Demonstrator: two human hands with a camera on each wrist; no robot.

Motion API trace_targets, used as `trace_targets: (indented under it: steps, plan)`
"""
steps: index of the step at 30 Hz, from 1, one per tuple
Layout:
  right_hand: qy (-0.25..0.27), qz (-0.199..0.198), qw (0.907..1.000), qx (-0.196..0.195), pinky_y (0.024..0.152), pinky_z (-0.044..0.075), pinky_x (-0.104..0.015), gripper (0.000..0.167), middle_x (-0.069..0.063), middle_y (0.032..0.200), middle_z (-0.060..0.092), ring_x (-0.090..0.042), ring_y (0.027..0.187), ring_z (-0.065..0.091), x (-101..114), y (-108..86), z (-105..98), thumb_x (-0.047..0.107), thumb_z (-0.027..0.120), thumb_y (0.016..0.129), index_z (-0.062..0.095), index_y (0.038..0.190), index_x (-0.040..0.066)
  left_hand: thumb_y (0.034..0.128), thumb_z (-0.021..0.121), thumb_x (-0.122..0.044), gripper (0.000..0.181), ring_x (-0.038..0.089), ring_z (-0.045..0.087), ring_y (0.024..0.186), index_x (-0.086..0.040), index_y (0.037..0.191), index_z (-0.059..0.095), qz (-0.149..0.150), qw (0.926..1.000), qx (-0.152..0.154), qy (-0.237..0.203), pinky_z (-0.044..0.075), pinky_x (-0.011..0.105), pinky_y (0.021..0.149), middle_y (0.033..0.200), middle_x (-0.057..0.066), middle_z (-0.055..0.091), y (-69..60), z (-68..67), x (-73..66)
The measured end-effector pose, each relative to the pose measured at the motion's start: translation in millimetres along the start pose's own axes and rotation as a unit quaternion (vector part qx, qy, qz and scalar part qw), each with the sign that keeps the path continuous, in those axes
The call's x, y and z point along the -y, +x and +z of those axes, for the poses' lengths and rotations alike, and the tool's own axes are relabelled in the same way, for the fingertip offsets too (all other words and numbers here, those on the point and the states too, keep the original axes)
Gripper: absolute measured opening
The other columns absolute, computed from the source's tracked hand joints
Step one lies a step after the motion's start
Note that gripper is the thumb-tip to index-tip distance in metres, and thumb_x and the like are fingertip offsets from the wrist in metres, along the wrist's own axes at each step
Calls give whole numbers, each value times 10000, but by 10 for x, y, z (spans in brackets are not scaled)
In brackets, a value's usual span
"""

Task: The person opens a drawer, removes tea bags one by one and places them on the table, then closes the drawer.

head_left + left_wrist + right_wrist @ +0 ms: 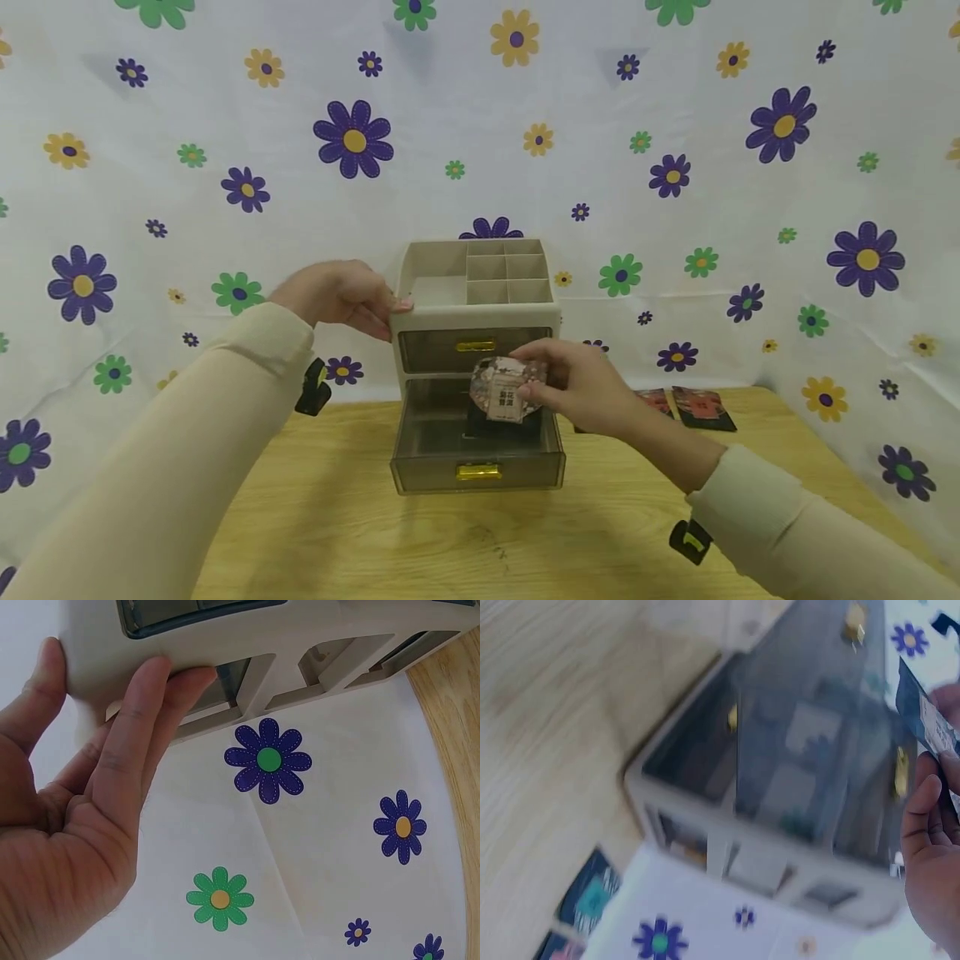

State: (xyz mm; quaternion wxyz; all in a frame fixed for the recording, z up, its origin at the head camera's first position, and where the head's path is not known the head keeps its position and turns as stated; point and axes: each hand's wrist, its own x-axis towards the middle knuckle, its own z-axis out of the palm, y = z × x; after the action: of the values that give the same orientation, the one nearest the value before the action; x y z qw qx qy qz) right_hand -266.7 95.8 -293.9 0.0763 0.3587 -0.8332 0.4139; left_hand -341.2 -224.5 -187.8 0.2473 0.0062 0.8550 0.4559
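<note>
A beige drawer organizer (480, 315) with smoky see-through drawers stands against the patterned cloth. My left hand (348, 296) grips its upper left corner; in the left wrist view, fingers (124, 742) lie along its side. The lower drawer (478, 473) is pulled out, while the upper drawer (435, 352) sits closed. Over the open drawer, my right hand (581, 383) pinches a floral-printed packet (506, 392) by its right side. Something dark shows below the packet, partly hidden. The right wrist view catches the packet (926, 720) edge-on in the hand (937, 847).
Dark packets with red labels (703, 408) lie on the wooden table (337, 525), right of the organizer. Small compartments (508, 271) divide part of the organizer's top. The flowered cloth (465, 108) hangs directly behind.
</note>
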Motion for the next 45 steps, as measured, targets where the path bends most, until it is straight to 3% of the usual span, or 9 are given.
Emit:
trace_targets:
  steps: [8, 13, 17, 23, 28, 33, 40, 45]
  plan:
    - [-279, 796, 9950, -528, 465, 461, -230, 369, -66, 725, 641, -119, 550, 534, -202, -272, -533, 108, 732, 914, 638, 1268, 63, 994, 628, -199, 520, 258, 723, 933, 97, 1371, 427, 15, 10000, 22, 47, 604, 388, 912, 1090, 174, 655, -10, -6, 14]
    - [-642, 952, 9913, -639, 465, 442, -243, 381, -40, 663, 607, -99, 518, 497, -379, -434, -712, 131, 732, 917, 631, 1277, 60, 991, 633, -198, 536, 249, 726, 915, 95, 1383, 414, 6, 10000, 1, 52, 605, 387, 909, 1068, 164, 664, -14, -5, 14]
    - [-630, 1109, 9899, -616, 476, 463, -265, 388, -30, 656, 609, -121, 528, 545, -534, -524, -787, 133, 717, 930, 620, 1295, 42, 988, 638, -199, 538, 245, 724, 915, 94, 1382, 419, 37, 10000, -13, 47, 602, 388, 919, 1075, 161, 660, -12, -11, 22]
    - [-554, 1439, 9874, -358, 506, 530, -286, 397, -47, 692, 639, -141, 566, 595, -754, -590, -798, 147, 703, 942, 622, 1311, 23, 985, 643, -195, 511, 241, 726, 913, 102, 1353, 448, 75, 10000, -27, 0, 583, 399, 952, 1057, 155, 677, -2, -11, 47]
    - [-532, 1750, 9831, 50, 477, 489, -279, 394, -47, 707, 627, -166, 582, 555, -975, -647, -727, 136, 695, 944, 623, 1314, 22, 986, 641, -186, 493, 241, 728, 907, 105, 1341, 462, 96, 9999, -22, -42, 584, 400, 949, 1045, 151, 682, -2, -6, 45]
    - [-628, 1790, 9810, 414, 506, 521, -269, 381, -15, 736, 660, -178, 623, 578, -1154, -686, -614, 141, 685, 951, 630, 1302, 5, 992, 631, -181, 478, 238, 731, 892, 105, 1337, 462, 60, 10000, -47, -35, 598, 381, 922, 1020, 144, 684, -21, -9, 32]
    - [-456, 1980, 9769, 662, 570, 595, -396, 378, -25, 753, 661, -189, 657, 600, -1349, -704, -492, 128, 685, 949, 630, 1290, -25, 990, 635, -196, 505, 238, 729, 898, 100, 1356, 452, 8, 10000, -58, -43, 606, 377, 906, 1051, 150, 676, -31, -11, 27]
    - [-595, 1986, 9753, 763, 510, 541, -308, 356, -12, 709, 634, -149, 590, 572, -1471, -711, -420, 115, 702, 931, 649, 1253, -26, 990, 637, -202, 508, 236, 727, 898, 94, 1358, 451, -18, 10000, -54, -40, 594, 385, 929, 1063, 154, 674, -27, -13, 29]
